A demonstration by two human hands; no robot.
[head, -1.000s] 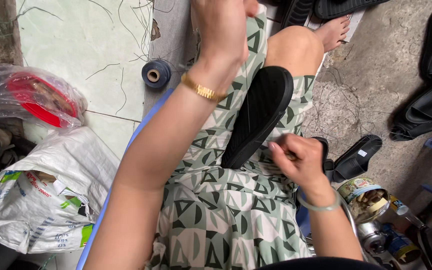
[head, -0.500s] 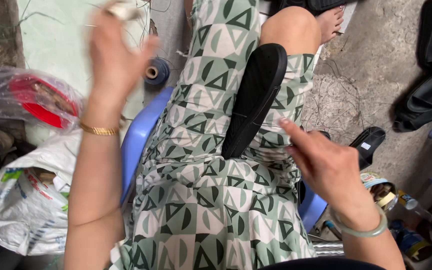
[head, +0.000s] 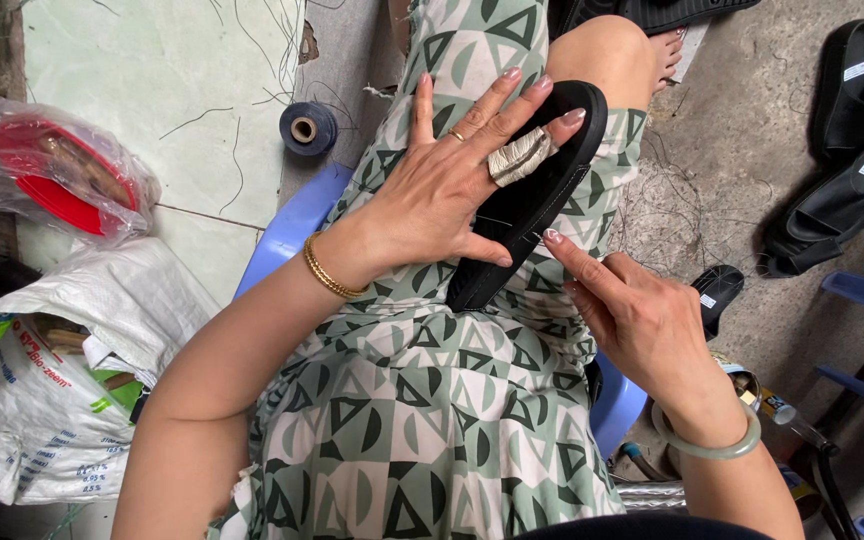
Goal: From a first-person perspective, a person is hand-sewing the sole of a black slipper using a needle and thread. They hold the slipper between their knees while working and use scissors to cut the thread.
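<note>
Both hands worked on the black sandal sole [head: 527,200] lying across her lap: the left hand [head: 447,185] pressed flat and open over it, the right hand [head: 642,315] pinching, perhaps, a thread just beside its edge. Steady downward pressure seemed wise.

Small home shoe-stitching workshop, black sandals [head: 832,190] on concrete floor, thread spool [head: 308,128], plastic stool [head: 292,225]

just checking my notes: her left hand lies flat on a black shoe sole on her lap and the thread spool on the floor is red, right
Not quite: the thread spool is dark blue, not red, as the head view shows. The rest holds: the left hand lies flat on the black shoe sole on the lap.
</note>
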